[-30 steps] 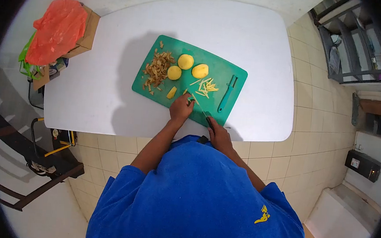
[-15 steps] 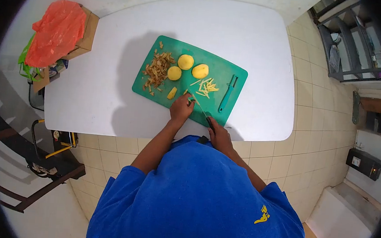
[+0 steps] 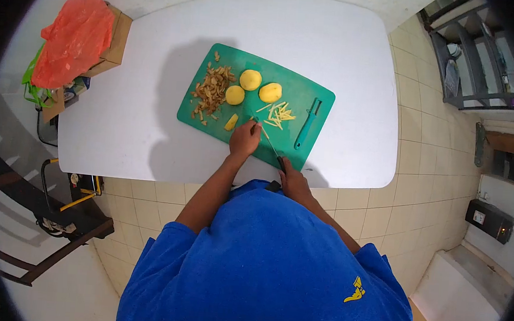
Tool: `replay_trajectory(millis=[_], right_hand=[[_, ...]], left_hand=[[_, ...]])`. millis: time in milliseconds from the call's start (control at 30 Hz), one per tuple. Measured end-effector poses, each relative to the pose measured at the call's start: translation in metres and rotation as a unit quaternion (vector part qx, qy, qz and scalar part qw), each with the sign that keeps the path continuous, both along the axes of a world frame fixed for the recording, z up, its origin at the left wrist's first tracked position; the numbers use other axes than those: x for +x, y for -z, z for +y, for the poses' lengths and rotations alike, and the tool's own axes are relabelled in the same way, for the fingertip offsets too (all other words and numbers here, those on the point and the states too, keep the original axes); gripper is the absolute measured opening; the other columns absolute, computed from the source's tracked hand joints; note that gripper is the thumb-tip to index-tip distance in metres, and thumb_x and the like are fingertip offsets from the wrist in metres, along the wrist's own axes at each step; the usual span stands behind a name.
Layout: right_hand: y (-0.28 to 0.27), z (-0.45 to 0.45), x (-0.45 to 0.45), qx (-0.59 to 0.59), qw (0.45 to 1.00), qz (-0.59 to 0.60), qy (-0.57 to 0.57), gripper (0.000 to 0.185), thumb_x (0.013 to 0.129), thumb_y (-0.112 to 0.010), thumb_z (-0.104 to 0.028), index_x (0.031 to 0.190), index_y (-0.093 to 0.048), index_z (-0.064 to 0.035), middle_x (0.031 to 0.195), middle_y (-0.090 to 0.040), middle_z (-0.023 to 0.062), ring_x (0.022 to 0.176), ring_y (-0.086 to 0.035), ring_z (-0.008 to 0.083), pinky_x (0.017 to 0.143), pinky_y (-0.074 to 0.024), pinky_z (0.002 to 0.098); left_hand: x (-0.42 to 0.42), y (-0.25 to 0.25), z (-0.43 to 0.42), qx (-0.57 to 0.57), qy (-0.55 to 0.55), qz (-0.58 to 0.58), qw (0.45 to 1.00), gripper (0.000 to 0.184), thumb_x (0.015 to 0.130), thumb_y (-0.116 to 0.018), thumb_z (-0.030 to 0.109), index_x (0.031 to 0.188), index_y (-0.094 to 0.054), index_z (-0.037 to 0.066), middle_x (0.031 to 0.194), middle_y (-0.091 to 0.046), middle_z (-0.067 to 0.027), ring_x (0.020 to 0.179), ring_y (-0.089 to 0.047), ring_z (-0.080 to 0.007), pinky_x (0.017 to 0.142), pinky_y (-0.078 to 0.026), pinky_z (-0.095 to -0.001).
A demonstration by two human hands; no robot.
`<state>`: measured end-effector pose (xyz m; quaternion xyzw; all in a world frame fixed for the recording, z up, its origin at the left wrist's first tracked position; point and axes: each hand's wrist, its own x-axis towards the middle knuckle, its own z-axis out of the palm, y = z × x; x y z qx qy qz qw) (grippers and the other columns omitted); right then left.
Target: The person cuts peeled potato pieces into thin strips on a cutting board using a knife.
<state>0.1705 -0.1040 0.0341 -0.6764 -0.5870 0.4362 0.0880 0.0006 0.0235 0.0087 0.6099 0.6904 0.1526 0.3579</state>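
My right hand (image 3: 290,176) is wrapped round the black handle of a kitchen knife (image 3: 273,147), its blade pointing up and left across the green cutting board (image 3: 261,61). Close to the blade tip, my left hand (image 3: 246,139) is closed, fingers pressed down on a small potato piece that they mostly hide. Thin potato sticks (image 3: 280,114) lie just beyond the blade. A cut potato chunk (image 3: 231,122) rests left of my left hand. Three peeled potatoes, one of them a whole potato (image 3: 270,93), sit farther up the board.
Brown peelings (image 3: 215,86) are heaped on the board's left side. A green-handled peeler (image 3: 308,124) lies along its right side. The white table (image 3: 356,108) carries a cardboard box (image 3: 118,37) with a red plastic bag (image 3: 74,40) at the far left.
My left hand has shifted slightly up, its fingers now covering the yellow bits that showed beside them. The knife has hardly moved. The whole view has tilted a little.
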Motion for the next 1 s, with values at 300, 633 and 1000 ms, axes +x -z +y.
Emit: replay_trajectory(millis=[300,633,1000], right_hand=[[-0.009,0.002,0.001,-0.012,1.000,0.017,0.005,0.042,0.094,-0.047,-0.023,0.132,-0.034,-0.0105,0.093,-0.061,0.0304,0.084,-0.060,0.0489,0.072,-0.0465,0.0577],[0.002,0.004,0.003,-0.017,1.000,0.003,-0.003,0.033,0.094,-0.048,-0.024,0.120,-0.036,-0.0074,0.086,-0.062,0.0304,0.080,-0.059,0.0501,0.066,-0.0455,0.0592],[0.008,0.002,0.002,0.006,1.000,0.001,-0.006,0.029,0.093,-0.049,-0.025,0.112,-0.036,-0.0057,0.082,-0.060,0.0298,0.077,-0.059,0.0495,0.065,-0.0458,0.0578]], left_hand=[[-0.011,0.034,0.020,-0.108,0.017,-0.112,0.988,0.037,0.085,-0.061,0.037,0.083,-0.063,0.000,0.075,-0.062,-0.0142,0.069,-0.059,-0.0279,0.063,-0.044,-0.0383],[-0.015,0.025,0.025,-0.179,-0.001,-0.205,0.962,0.032,0.085,-0.065,0.035,0.078,-0.062,0.003,0.072,-0.055,-0.0038,0.069,-0.049,-0.0136,0.064,-0.040,-0.0305],[-0.017,0.047,0.028,-0.183,-0.015,-0.231,0.956,0.029,0.083,-0.068,0.028,0.074,-0.059,0.002,0.067,-0.052,-0.0054,0.063,-0.047,-0.0153,0.059,-0.040,-0.0329]])
